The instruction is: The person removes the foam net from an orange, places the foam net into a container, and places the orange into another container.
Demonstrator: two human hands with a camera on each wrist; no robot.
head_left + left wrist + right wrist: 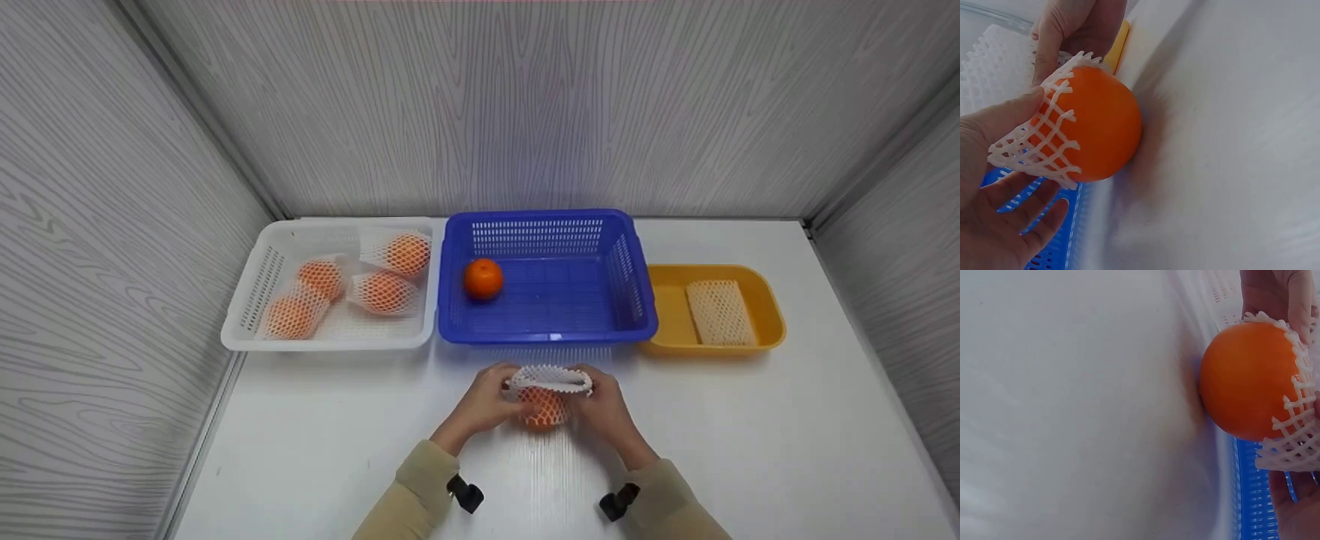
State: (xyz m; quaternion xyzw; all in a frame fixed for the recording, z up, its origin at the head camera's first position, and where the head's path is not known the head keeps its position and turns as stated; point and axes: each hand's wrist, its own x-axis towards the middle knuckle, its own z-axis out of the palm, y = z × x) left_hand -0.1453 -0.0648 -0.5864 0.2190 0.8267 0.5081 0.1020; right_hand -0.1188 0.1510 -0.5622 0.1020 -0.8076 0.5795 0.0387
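Orange [1100, 124] sits between left hand [484, 403] and right hand [604, 406], whose grip apparently pinches netting [999, 70].

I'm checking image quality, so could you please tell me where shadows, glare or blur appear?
Head: a small glint on the front edge of the blue basket, streaky reflections on the table; left wrist: a soft shadow beside the orange, the whole picture slightly hazy; right wrist: a similar soft shadow, pale glare at lower left.
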